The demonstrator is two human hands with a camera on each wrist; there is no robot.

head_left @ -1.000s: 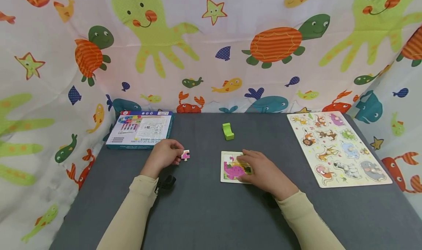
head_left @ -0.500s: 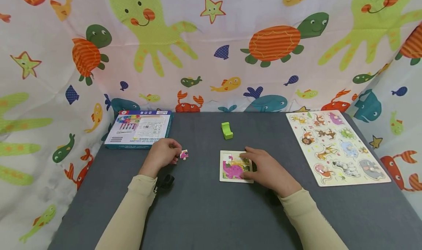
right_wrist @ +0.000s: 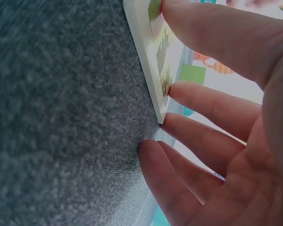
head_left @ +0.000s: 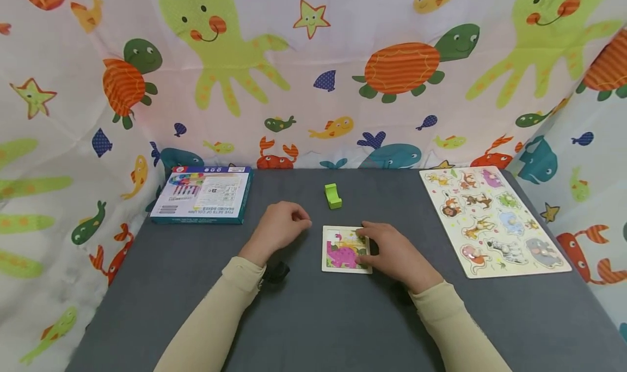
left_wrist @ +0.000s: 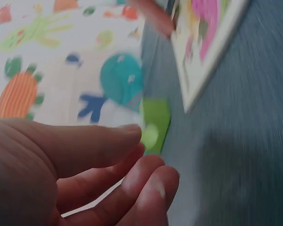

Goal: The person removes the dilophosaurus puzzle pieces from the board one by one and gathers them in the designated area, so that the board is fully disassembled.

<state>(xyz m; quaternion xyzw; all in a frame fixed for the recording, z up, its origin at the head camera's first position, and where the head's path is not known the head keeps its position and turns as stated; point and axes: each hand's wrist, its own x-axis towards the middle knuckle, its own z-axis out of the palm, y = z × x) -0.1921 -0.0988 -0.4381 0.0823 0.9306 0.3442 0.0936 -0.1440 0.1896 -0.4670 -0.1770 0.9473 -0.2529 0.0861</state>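
A small framed jigsaw puzzle [head_left: 343,256] with a pink animal picture lies on the grey table, with a bare slot toward its upper left. My right hand [head_left: 394,249] rests at its right side. Thumb and index fingertips touch the picture side in the right wrist view, with the middle fingertip at the corner and other fingers on the table. My left hand [head_left: 279,227] is left of the frame, above the table, thumb and index finger pinched together. The pink-and-white puzzle piece it held earlier is hidden by these fingers.
A light green block [head_left: 333,196] stands behind the puzzle. At back left lies a flat box [head_left: 203,195] with printed text. A large animal puzzle board [head_left: 495,222] lies at the right. A sea-animal printed curtain [head_left: 333,99] encloses the table's back and sides.
My left hand has moved right, from beside the box toward the puzzle, and the piece at its fingertips has gone out of sight. The right hand stays at the frame.
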